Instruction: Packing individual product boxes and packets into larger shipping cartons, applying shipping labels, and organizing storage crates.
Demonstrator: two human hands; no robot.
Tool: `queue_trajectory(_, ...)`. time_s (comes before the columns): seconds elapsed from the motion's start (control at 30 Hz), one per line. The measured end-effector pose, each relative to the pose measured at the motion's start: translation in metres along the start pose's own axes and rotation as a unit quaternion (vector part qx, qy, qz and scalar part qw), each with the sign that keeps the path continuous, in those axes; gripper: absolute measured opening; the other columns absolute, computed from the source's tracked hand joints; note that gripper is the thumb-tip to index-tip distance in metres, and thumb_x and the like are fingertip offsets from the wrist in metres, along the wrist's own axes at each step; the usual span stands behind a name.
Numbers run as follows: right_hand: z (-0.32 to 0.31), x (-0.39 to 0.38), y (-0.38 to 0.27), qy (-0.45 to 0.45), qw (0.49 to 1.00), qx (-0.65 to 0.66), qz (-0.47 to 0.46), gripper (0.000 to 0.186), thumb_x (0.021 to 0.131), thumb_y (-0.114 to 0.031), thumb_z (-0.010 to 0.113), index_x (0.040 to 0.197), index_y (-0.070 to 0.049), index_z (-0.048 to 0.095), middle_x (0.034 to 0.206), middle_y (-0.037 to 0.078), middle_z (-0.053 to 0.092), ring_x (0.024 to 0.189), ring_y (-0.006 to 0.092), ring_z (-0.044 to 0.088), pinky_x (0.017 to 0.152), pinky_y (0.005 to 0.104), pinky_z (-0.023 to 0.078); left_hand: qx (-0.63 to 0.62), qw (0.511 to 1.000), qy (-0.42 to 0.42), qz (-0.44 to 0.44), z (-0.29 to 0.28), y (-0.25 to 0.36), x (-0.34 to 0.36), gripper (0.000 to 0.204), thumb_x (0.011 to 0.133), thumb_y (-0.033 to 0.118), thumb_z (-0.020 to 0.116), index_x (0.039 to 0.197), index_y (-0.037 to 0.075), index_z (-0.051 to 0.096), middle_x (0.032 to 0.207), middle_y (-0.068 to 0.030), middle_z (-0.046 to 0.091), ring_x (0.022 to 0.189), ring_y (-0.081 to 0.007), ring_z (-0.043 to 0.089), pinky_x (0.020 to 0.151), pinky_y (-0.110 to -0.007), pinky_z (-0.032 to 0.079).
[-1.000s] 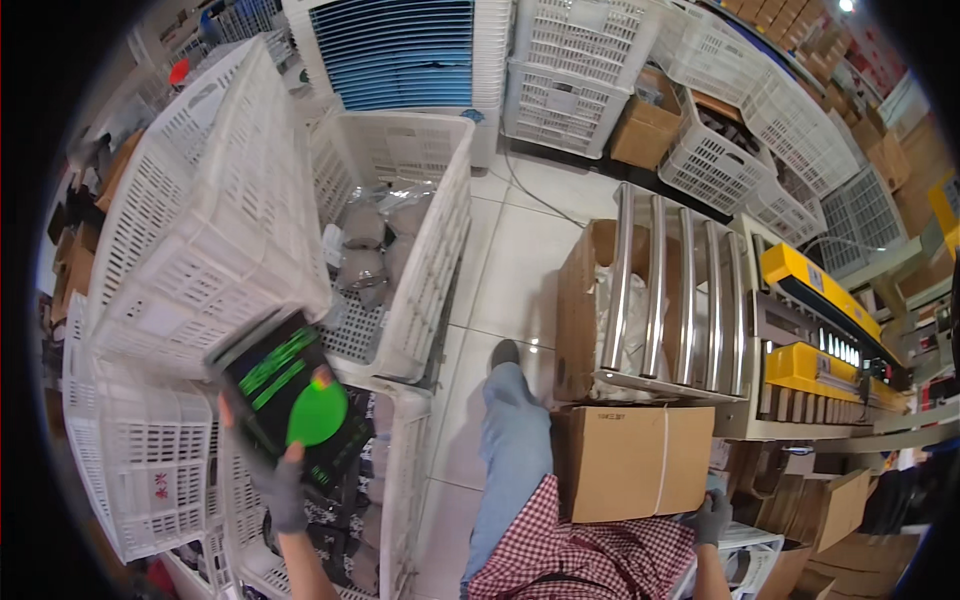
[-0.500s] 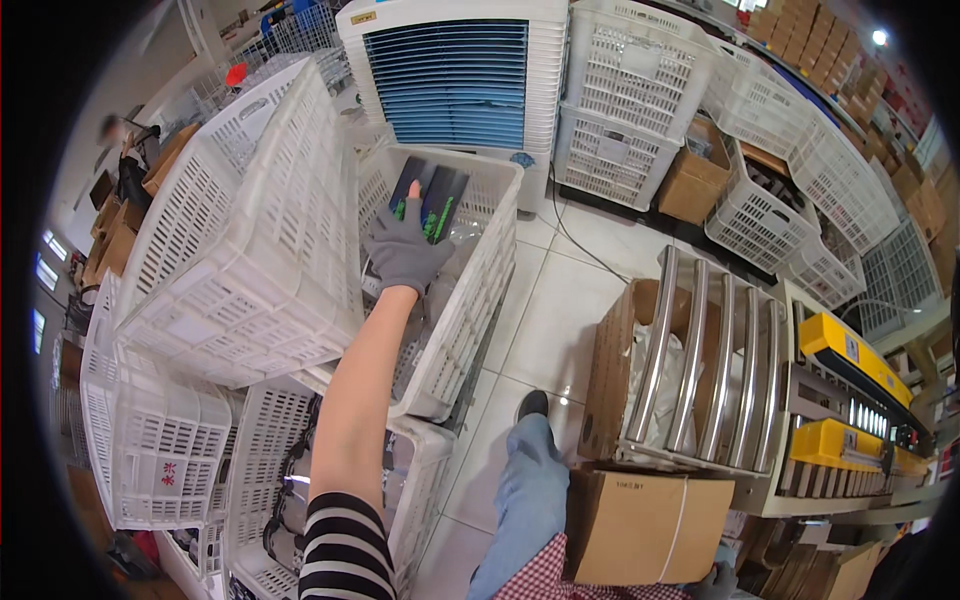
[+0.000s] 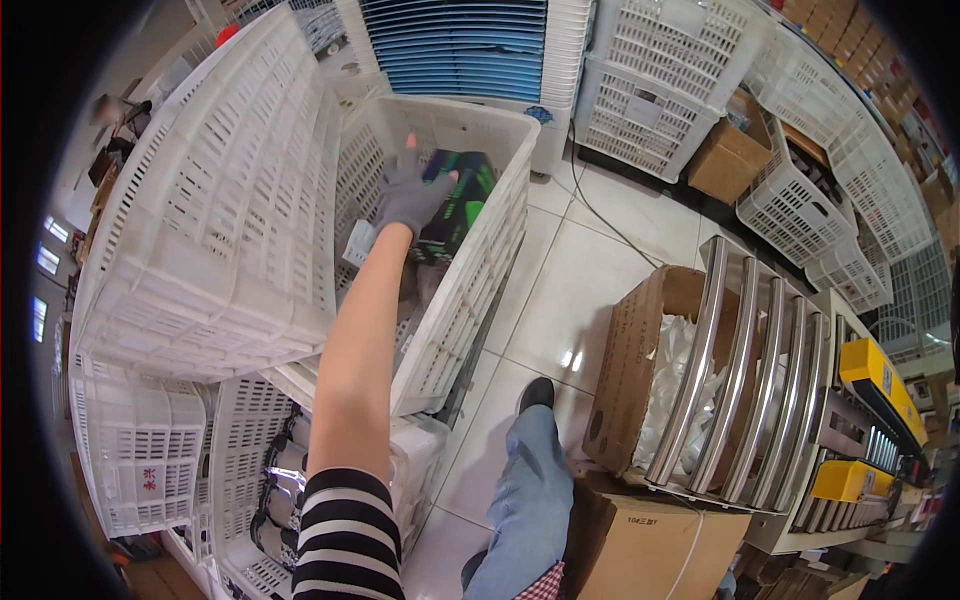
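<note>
My left hand [image 3: 405, 195], in a grey glove with bare fingertips showing, reaches into a tall white plastic crate [image 3: 465, 325]. Its fingers are spread at the left side of a black-and-green flat package [image 3: 457, 222], partly over it. Beige-grey bundles lie under that package, largely hidden. My bare forearm and striped sleeve cross a lower crate [image 3: 240, 450] holding dark shiny packages. My right hand is at most a small blurred patch beside a cardboard box at the bottom edge, too hidden to read.
More white crates [image 3: 210, 200] stand at the left and back right [image 3: 660, 70], beside an air cooler [image 3: 455, 45]. A rack of steel bars [image 3: 765, 370] sits by cardboard boxes [image 3: 650, 550] and yellow-covered machinery [image 3: 875, 385]. A cable crosses the tiled floor [image 3: 555, 290].
My left hand carried the package from over the lower crate up into the back crate; its fingers are now spread with the package lying lower there. My right hand has mostly dropped from view.
</note>
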State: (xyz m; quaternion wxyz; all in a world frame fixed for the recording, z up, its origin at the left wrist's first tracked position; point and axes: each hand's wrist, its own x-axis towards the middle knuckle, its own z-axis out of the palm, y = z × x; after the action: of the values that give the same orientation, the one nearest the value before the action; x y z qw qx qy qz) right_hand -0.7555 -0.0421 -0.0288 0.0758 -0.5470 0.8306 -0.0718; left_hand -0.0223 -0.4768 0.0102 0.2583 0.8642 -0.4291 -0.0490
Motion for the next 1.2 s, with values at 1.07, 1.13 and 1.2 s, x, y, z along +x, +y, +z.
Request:
queue_trajectory(1.07, -0.046, -0.208, 0.081, 0.059, 0.918, 0.326, 0.216, 0.032, 0.090, -0.025, 0.052, 0.117, -0.009, 0.056, 0.109, 0.019, 0.062, 0.100, 0.0363, 0.059, 0.087, 0.0412, 0.046, -0.118, 0.897, -0.181, 0.386, -0.030, 0.041, -0.535, 0.042, 0.091, 0.032, 0.056, 0.106, -0.008, 0.058, 0.101, -0.0211, 0.061, 0.090, -0.0371, 0.057, 0.082, -0.042, 0.046)
queue_trajectory(1.13, -0.062, -0.218, 0.085, 0.058, 0.886, 0.362, 0.285, 0.031, 0.091, -0.027, 0.052, 0.115, -0.009, 0.057, 0.102, 0.018, 0.063, 0.094, 0.0327, 0.061, 0.084, 0.0388, 0.046, -0.149, 0.901, -0.210, 0.349, -0.026, 0.037, -0.529, 0.042, 0.091, 0.032, 0.056, 0.106, -0.007, 0.058, 0.103, -0.0211, 0.061, 0.092, -0.0350, 0.058, 0.083, -0.042, 0.046)
queue_trajectory(1.2, -0.071, -0.239, 0.113, 0.071, 0.837, 0.416, 0.350, 0.029, 0.091, -0.027, 0.054, 0.114, -0.009, 0.059, 0.095, 0.013, 0.063, 0.087, 0.0227, 0.062, 0.079, 0.0342, 0.047, -0.226, 0.918, -0.246, 0.214, -0.036, 0.048, -0.534, 0.040, 0.091, 0.031, 0.056, 0.107, -0.005, 0.059, 0.107, -0.0193, 0.062, 0.097, -0.0320, 0.059, 0.084, -0.041, 0.048)
